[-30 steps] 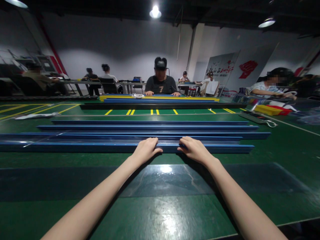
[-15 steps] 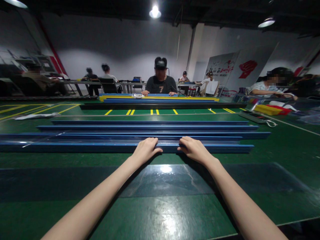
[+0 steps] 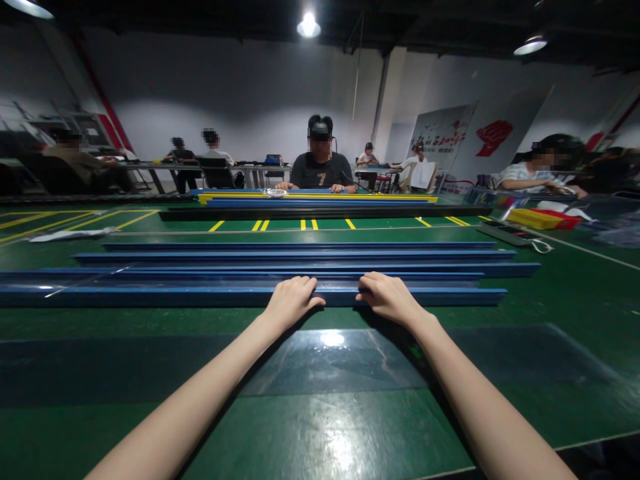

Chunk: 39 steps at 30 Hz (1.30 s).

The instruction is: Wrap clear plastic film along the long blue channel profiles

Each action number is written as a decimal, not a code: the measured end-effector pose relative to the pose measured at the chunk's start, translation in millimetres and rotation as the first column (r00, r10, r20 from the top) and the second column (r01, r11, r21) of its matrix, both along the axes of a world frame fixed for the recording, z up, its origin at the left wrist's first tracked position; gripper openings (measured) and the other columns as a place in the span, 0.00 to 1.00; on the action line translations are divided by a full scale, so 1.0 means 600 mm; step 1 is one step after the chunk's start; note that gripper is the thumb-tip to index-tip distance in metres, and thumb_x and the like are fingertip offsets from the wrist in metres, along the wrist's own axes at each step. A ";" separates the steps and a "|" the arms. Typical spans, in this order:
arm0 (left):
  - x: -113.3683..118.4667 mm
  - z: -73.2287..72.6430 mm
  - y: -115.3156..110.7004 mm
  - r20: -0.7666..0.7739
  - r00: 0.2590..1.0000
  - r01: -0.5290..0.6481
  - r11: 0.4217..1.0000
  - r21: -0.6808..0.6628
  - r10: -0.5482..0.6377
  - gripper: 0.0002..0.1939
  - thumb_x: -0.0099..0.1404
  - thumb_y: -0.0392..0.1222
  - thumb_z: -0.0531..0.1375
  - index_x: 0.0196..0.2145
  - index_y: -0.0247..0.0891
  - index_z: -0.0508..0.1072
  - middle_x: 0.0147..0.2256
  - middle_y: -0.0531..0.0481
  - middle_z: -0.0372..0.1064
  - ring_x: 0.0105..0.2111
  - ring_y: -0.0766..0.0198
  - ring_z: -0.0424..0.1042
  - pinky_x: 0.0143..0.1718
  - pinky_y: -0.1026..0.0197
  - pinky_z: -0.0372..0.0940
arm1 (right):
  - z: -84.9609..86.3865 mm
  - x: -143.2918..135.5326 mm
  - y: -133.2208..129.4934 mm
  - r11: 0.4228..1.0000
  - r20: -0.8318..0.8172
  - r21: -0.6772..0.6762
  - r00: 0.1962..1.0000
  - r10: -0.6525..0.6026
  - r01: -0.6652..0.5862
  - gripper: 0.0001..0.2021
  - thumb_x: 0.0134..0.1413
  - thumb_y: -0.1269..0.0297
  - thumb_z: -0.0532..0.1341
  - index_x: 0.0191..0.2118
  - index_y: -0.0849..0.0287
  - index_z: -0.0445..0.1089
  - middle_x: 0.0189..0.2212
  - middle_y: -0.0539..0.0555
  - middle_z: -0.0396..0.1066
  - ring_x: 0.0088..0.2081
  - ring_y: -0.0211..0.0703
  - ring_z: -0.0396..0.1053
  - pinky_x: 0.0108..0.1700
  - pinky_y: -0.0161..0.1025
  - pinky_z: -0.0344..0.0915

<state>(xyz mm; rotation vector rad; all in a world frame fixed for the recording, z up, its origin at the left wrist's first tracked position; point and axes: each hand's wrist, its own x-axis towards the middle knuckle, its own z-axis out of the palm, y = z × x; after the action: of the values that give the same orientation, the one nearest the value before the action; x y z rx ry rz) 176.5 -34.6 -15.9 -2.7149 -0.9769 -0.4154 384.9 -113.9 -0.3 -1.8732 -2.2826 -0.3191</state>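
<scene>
A long blue channel strip (image 3: 200,297) lies crosswise on the green table, nearest to me among several. My left hand (image 3: 294,297) is closed over its front wall, thumb on the near side and fingers curled over the top. A short way to the right, my right hand (image 3: 384,293) grips the same strip in the same manner. Between the hands a stretch of the strip shows; the fingertips are hidden behind its wall. Just beyond, another blue strip (image 3: 510,270) lies parallel. A clear plastic sheet (image 3: 330,367) lies flat under my forearms.
More blue strips (image 3: 240,257) lie farther back, then a long black strip (image 3: 320,213) and yellow strips (image 3: 390,198). A person (image 3: 320,167) sits across the table. To the right are a grey device (image 3: 515,237) and a yellow tray (image 3: 533,219). White paper (image 3: 73,235) lies left.
My hands and the strips stay practically in place. Across the table, the person's hands and a blue strip have shifted slightly left.
</scene>
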 end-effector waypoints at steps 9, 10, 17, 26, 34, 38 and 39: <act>-0.001 0.000 0.004 0.001 1.000 0.030 0.999 -0.016 -0.030 0.15 0.60 0.52 0.52 0.33 0.37 0.64 0.33 0.48 0.68 0.35 0.61 0.66 0.33 0.63 0.58 | 0.009 0.025 -0.008 0.998 -0.012 -0.025 0.998 -0.066 0.065 0.05 0.49 0.63 0.55 0.28 0.57 0.65 0.29 0.50 0.68 0.31 0.37 0.64 0.26 0.32 0.45; -0.001 -0.001 0.004 0.004 1.000 0.031 0.999 -0.019 -0.031 0.15 0.60 0.52 0.52 0.34 0.37 0.64 0.33 0.48 0.68 0.36 0.61 0.66 0.34 0.63 0.58 | 0.010 0.032 -0.010 0.995 -0.014 -0.035 0.996 -0.089 0.088 0.05 0.49 0.63 0.55 0.28 0.57 0.65 0.29 0.50 0.69 0.31 0.37 0.64 0.26 0.32 0.45; -0.001 -0.009 0.006 0.025 0.998 0.052 0.998 0.016 -0.053 0.14 0.59 0.51 0.54 0.36 0.37 0.65 0.35 0.49 0.67 0.37 0.60 0.65 0.35 0.62 0.58 | 0.015 0.062 -0.022 0.980 -0.011 -0.050 0.981 -0.195 0.195 0.06 0.47 0.62 0.55 0.28 0.56 0.66 0.28 0.50 0.70 0.31 0.39 0.65 0.26 0.32 0.47; 0.000 -0.017 0.009 0.027 0.998 0.056 0.997 0.049 -0.057 0.15 0.59 0.51 0.53 0.36 0.37 0.66 0.35 0.49 0.67 0.37 0.61 0.64 0.35 0.62 0.57 | 0.009 0.052 -0.022 0.986 0.029 -0.010 0.986 -0.165 0.165 0.10 0.48 0.56 0.55 0.30 0.57 0.66 0.31 0.52 0.70 0.35 0.42 0.66 0.29 0.33 0.51; 0.001 -0.015 0.008 0.034 0.998 0.059 0.996 0.064 -0.062 0.15 0.59 0.51 0.53 0.36 0.37 0.66 0.35 0.49 0.67 0.38 0.60 0.64 0.36 0.61 0.56 | -0.003 0.020 -0.011 0.995 0.041 -0.001 0.994 -0.098 0.098 0.17 0.51 0.49 0.52 0.34 0.59 0.65 0.34 0.55 0.69 0.36 0.43 0.65 0.31 0.34 0.53; 0.001 -0.017 0.008 0.038 0.997 0.065 0.995 0.073 -0.068 0.15 0.59 0.51 0.53 0.36 0.37 0.66 0.36 0.49 0.67 0.38 0.60 0.63 0.36 0.61 0.56 | -0.009 0.003 -0.004 0.999 0.035 0.033 0.999 -0.019 0.018 0.13 0.53 0.55 0.52 0.34 0.60 0.64 0.34 0.55 0.68 0.37 0.41 0.64 0.32 0.34 0.52; 0.001 -0.017 0.009 0.039 0.997 0.067 0.995 0.075 -0.070 0.15 0.59 0.51 0.53 0.36 0.37 0.66 0.36 0.49 0.66 0.38 0.60 0.63 0.36 0.61 0.56 | -0.010 0.002 -0.003 0.999 0.037 0.037 0.999 -0.015 0.014 0.11 0.53 0.57 0.52 0.33 0.60 0.64 0.34 0.55 0.67 0.36 0.40 0.64 0.31 0.34 0.52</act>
<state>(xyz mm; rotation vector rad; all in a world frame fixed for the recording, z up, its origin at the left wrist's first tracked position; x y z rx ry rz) 176.8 -29.5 -26.2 -2.6888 -0.8633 -0.5116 386.0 -115.4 -6.2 -1.8826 -2.2723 -0.3986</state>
